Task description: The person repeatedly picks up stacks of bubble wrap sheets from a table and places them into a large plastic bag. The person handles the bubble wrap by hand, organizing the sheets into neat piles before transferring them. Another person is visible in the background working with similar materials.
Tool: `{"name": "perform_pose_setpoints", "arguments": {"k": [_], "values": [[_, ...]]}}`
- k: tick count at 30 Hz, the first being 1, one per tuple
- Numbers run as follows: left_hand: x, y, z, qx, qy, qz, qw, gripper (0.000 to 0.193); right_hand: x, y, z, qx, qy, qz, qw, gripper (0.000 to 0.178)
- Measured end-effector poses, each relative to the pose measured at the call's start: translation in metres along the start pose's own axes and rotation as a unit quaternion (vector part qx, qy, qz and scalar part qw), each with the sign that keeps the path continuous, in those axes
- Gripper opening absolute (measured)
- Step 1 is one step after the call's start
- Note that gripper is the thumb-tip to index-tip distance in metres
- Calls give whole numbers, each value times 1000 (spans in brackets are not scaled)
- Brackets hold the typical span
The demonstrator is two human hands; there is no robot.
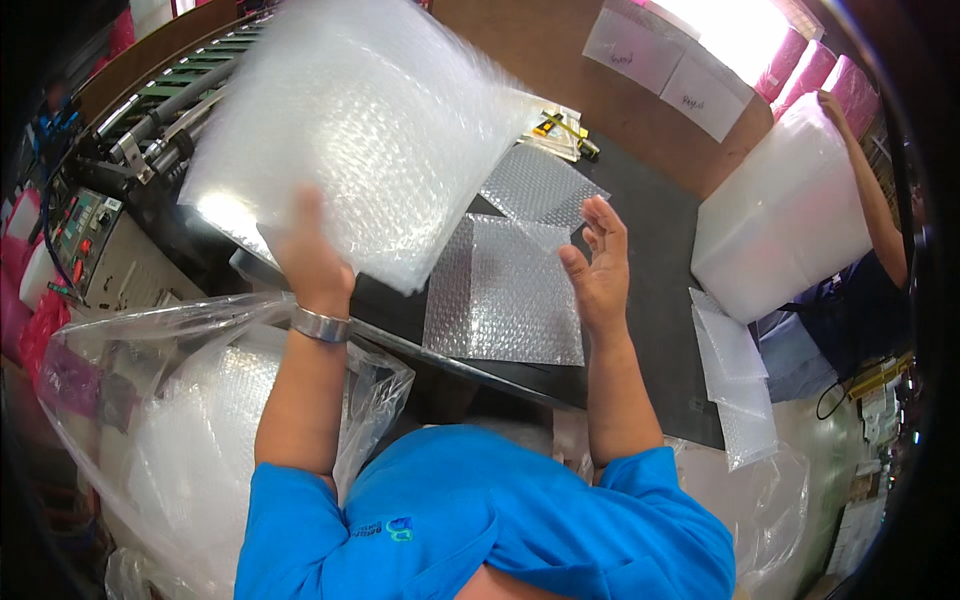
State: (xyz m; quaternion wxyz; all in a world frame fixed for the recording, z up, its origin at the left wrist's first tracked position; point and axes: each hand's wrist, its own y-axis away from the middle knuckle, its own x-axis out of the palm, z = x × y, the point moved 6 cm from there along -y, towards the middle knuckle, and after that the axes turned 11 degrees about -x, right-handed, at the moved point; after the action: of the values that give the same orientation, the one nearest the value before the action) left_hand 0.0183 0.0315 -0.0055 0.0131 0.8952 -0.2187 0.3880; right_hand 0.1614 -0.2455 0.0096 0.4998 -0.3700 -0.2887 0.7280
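My left hand (312, 258), smeared by motion, grips the near edge of a thick stack of clear bubble wrap sheets (370, 150). The stack is raised and tilted at the left of the dark table, and it hides part of that hand's fingers. My right hand (601, 270) is open, palm turned inward, fingers up, with nothing in it. Beside it, one bubble wrap piece (505, 300) lies flat on the table (650, 340). Another bubble wrap piece (540, 185) lies just beyond, partly covered by the raised stack.
A clear plastic bag (210, 400) with bubble wrap inside stands at the left, below a control box (90, 240) and a roller conveyor (190, 85). A yellow cutter (548, 124) lies at the back. At right, a co-worker's arm (870, 190) holds a large white stack (785, 210). Loose sheets (735, 370) overhang the edge.
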Motion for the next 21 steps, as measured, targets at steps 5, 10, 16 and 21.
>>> {"name": "perform_pose_setpoints", "arguments": {"k": [5,10,16,21], "values": [[16,-13,4,-313,193,101,924,50,0,11,-6,36,-14,10,999,67],[23,-13,12,-365,167,93,911,52,8,21,-10,58,-36,33,997,66],[26,-3,16,-379,147,48,912,53,12,21,-11,69,-67,59,994,69],[29,-4,32,-368,199,107,902,53,13,20,-9,113,-158,64,979,89]]}}
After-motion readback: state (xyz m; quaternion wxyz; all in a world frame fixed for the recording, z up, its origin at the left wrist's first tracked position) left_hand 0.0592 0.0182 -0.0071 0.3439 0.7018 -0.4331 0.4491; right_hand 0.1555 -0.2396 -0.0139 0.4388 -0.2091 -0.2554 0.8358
